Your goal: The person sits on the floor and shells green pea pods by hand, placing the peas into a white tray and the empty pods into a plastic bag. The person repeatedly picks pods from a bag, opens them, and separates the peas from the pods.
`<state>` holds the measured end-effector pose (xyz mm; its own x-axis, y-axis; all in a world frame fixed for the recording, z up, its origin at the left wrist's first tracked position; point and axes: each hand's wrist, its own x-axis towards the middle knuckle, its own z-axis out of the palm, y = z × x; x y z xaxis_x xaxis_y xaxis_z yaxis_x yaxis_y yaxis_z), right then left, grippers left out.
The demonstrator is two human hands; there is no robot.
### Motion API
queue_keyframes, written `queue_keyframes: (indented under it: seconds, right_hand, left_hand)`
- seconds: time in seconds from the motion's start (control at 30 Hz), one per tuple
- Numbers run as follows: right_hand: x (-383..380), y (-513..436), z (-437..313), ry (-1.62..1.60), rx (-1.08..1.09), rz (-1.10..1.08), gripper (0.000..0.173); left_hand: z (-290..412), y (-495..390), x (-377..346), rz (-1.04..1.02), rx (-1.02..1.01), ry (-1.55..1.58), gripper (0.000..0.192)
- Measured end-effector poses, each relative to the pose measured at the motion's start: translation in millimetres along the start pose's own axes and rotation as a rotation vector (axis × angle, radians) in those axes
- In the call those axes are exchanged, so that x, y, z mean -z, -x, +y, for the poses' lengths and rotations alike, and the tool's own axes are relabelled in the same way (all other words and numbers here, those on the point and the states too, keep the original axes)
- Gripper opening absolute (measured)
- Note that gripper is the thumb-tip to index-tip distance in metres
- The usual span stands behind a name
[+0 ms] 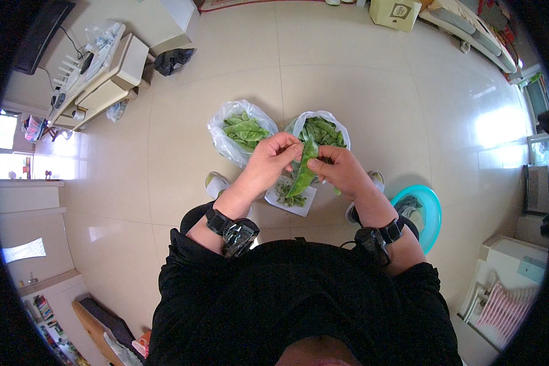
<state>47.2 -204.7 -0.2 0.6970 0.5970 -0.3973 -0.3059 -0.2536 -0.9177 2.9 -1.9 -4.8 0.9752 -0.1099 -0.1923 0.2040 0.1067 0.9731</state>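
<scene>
A flat green bean pod [304, 171] is pinched between the thumb and fingers of my right hand [341, 168]. My left hand [273, 158] is at the pod's upper end, thumb and fingertips together; whether it grips the tip or a thin strip is too small to tell. Beyond my left hand a clear plastic bag [217, 130] holds green pods [244, 129]. Behind my right hand, another plastic bag [343, 130] contains more pods [322, 130]. Below the held pod, a white sheet [304, 209] on the floor carries small green scraps [283, 190].
A turquoise basin [434, 219] with dark and pale items inside stands right of my legs. My shoes [216, 183] flank the sheet. A black plastic bag [173, 61] lies by the white cabinet [132, 59] at upper left. A yellowish paper bag [393, 16] stands at the top right.
</scene>
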Motion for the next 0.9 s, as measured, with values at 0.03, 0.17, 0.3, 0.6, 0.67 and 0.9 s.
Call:
queue_keyframes:
  seconds: [0.03,0.17,0.3,0.6,0.67,0.9]
  right_hand:
    - [-0.4,0.2,-1.9,-0.026,-0.050,-0.001,0.020]
    - [-1.6,3.8,-8.0,-0.212,-0.128,0.010,0.018]
    - [-2.8,4.6,-9.5,-0.295,-0.175,0.017,0.016]
    - [-0.5,0.8,-5.8,-0.324,-0.205,0.051,0.019]
    - [-0.5,0.5,-5.1,-0.320,-0.210,0.076,0.020]
    - [7.4,-4.1,-1.6,-0.303,-0.198,0.108,0.021]
  left_hand:
    - [0.4,-0.2,-0.1,-0.007,-0.004,-0.011,0.014]
    - [-0.5,-0.4,1.1,-0.032,0.000,-0.009,0.016]
    - [-1.4,-0.2,2.0,-0.029,0.003,-0.009,0.016]
    - [-2.3,-0.3,4.4,-0.025,0.020,-0.045,0.015]
    - [-3.5,-1.0,5.2,-0.034,0.000,-0.037,0.015]
    - [-4.4,-1.4,7.4,-0.012,-0.016,-0.013,0.016]
